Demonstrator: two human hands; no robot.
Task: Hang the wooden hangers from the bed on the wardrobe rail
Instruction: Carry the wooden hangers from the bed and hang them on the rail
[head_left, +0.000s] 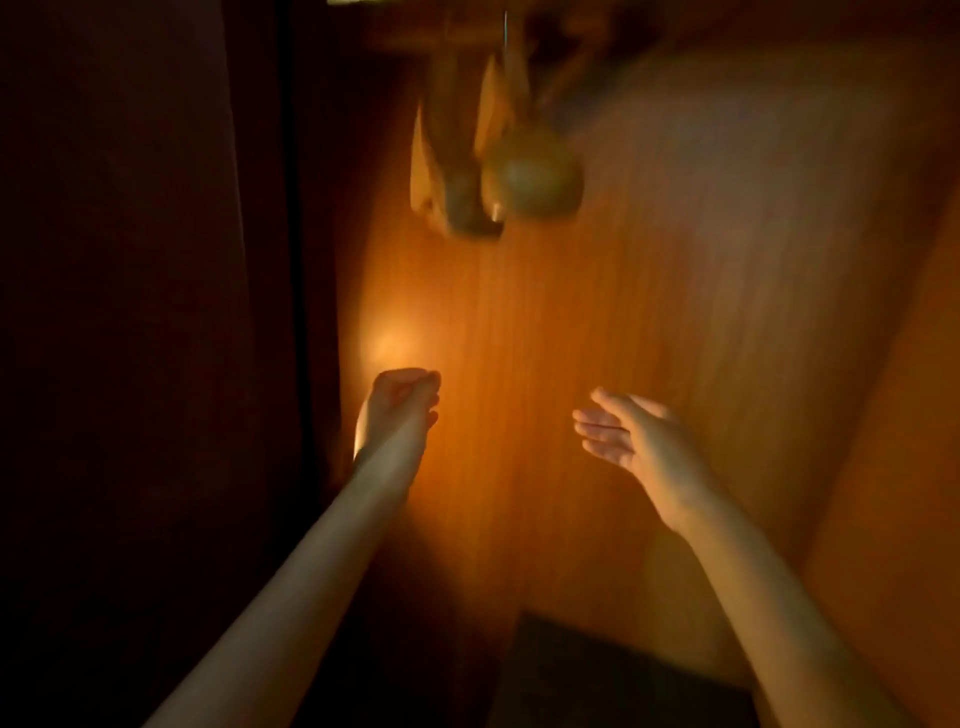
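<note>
hanging blurred, pale wooden hangers bunch together; left hand curled empty, right hand spread apart.

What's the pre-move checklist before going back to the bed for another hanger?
1. Left hand free of a hanger: ok, loosely curled, nothing visible in its grip.
2. Right hand free: ok, fingers spread, palm empty.
3. Wooden hangers up in the wardrobe: ok, a blurred cluster hangs near the top, above both hands.
4. Hooks seated on the rail: cannot tell, the top of the frame is dark and blurred.
5. Hands apart from the hung cluster: ok, both sit well below it.
6. Hangers left on the bed: cannot tell, the bed is out of view.
</note>
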